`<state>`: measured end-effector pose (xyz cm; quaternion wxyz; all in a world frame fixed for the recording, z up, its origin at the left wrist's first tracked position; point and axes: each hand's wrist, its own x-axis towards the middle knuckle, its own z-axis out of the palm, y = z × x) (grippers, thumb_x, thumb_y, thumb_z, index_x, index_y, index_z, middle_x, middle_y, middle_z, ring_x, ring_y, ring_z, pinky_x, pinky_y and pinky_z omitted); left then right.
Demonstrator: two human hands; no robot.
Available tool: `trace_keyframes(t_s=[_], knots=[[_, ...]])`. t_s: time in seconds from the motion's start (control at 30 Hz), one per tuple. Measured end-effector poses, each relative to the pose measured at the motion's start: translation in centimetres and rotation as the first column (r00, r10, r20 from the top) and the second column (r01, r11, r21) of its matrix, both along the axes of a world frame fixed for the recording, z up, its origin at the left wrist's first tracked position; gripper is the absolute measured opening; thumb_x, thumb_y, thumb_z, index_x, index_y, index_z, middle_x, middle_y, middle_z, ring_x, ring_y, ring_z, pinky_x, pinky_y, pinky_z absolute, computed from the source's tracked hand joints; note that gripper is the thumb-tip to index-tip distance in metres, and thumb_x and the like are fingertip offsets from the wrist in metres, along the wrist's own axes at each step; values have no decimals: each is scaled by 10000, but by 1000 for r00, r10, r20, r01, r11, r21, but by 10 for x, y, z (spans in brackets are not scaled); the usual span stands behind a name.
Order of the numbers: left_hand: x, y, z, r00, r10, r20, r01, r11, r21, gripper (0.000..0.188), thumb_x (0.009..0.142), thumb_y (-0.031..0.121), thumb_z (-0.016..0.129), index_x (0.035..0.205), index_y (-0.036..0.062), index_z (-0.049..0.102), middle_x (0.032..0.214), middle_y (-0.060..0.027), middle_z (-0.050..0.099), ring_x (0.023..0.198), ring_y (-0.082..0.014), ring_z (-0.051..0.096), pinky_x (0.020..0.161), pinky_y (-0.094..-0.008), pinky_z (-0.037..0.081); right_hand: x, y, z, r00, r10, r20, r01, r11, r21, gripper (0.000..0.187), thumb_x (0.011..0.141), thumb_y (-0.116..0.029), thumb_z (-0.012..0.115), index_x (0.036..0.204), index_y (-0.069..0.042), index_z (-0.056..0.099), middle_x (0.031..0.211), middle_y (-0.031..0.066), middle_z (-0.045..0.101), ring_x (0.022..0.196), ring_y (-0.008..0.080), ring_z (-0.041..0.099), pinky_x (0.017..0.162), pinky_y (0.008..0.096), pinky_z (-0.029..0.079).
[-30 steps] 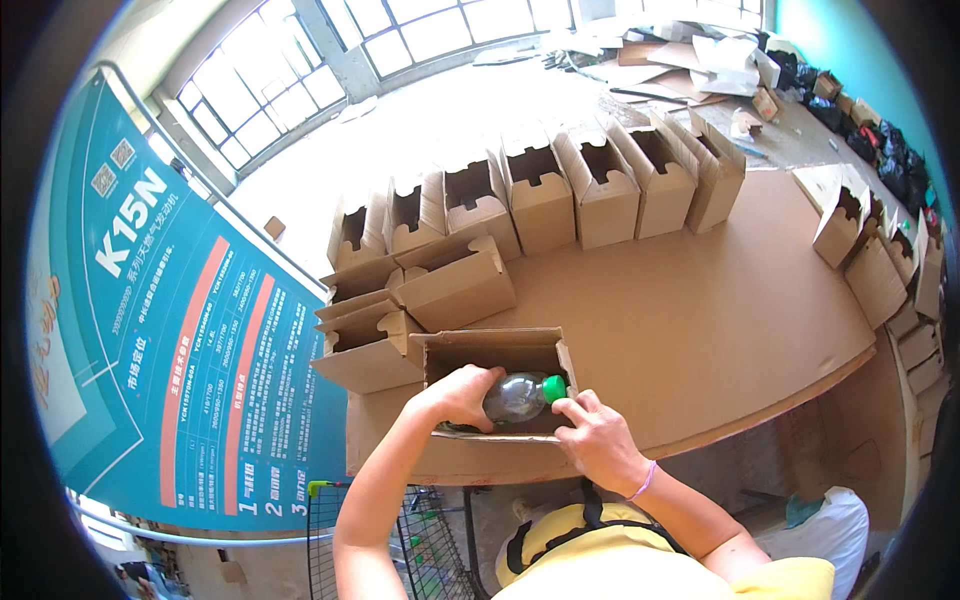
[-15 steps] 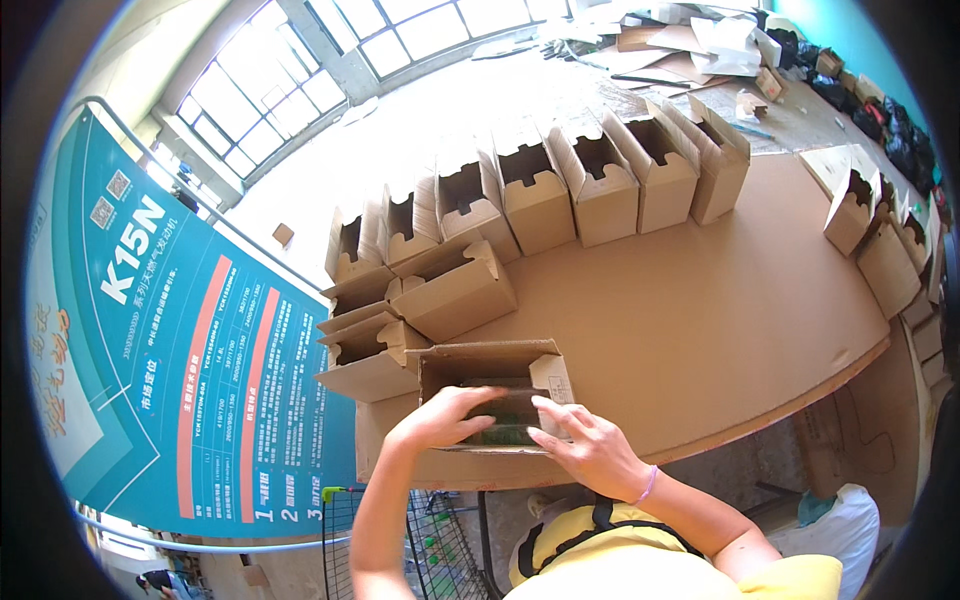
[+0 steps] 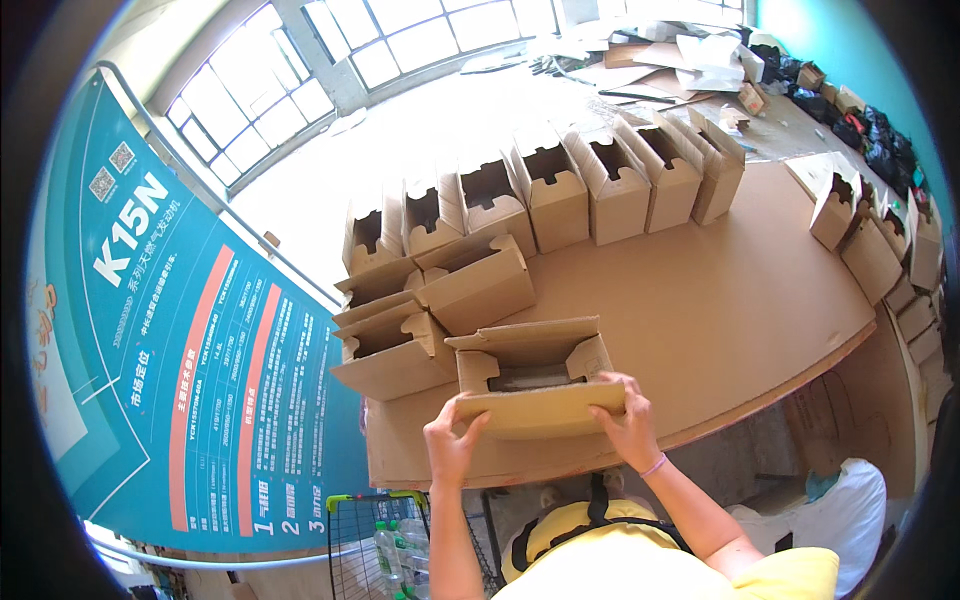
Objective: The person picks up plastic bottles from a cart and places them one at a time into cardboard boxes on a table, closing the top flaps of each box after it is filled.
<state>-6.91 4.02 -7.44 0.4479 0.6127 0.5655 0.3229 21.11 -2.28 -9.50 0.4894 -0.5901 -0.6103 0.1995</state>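
Observation:
In front of me on the table stands an open cardboard box [image 3: 535, 418]. My left hand [image 3: 456, 438] pinches the left end of its near flap, thumb on the outer face. At the right end of the same flap, my right hand [image 3: 628, 422] grips with the thumb in front and the fingers behind the edge. The far flap stands raised, and the side flaps lean by the opening. Something grey and see-through shows low inside; its kind is hard to make out. A second open box [image 3: 395, 355] sits just left of this one.
Several open boxes [image 3: 560, 215] line the table's far side, and more boxes [image 3: 865, 255] stand at the right. A black wire cart with plastic bottles [image 3: 390, 555] is below the table's left front. A teal banner [image 3: 190, 350] rises at left; a white sack [image 3: 850, 520] lies right.
Both hands have come out of the box, where they were around a see-through thing, and now hold its near flap, which is raised. The view has shifted slightly.

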Motion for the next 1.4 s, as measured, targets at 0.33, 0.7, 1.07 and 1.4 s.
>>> trace_keyframes(t_s=[0.33, 0.7, 1.07, 1.4], knots=[[23, 67, 53, 714, -56, -698, 519, 712, 473, 1135, 619, 194, 863, 1504, 32, 172, 1256, -124, 499, 1206, -286, 449, 1159, -501, 205, -15, 22, -8, 945, -265, -191, 235, 957, -167, 673, 765, -225, 785, 1321, -2, 477, 1187, 204, 632, 1127, 310, 607, 958, 380, 467], [-13, 78, 38, 446, -560, -698, 808, 588, 44, 1179, 543, 523, 860, 1514, 298, 231, 1537, -302, 33, 1366, -501, 249, 1059, -522, 380, -32, 27, -27, 843, -536, -45, 526, 839, -139, 516, 791, -361, 741, 1158, -21, 617, 1035, 221, 676, 987, 368, 648, 858, 406, 512], [-10, 77, 31, 501, -573, -648, 779, 625, 49, 1157, 593, 390, 834, 1525, 256, 162, 1494, -375, 40, 1147, -552, 494, 1018, -483, 434, 16, -3, -3, 996, -57, 62, 84, 671, -737, 887, 854, -670, 505, 1461, -47, 330, 1291, 260, 546, 1198, 369, 536, 907, 447, 506], [0, 69, 29, 592, -483, -646, 700, 705, 115, 1114, 609, 360, 835, 1516, 235, 201, 1481, -389, 64, 1183, -549, 468, 1027, -485, 424, 13, 35, -1, 745, -216, -631, -310, 726, -614, 793, 888, -551, 543, 1426, 1, 358, 1421, 170, 399, 1275, 282, 446, 841, 417, 588]])
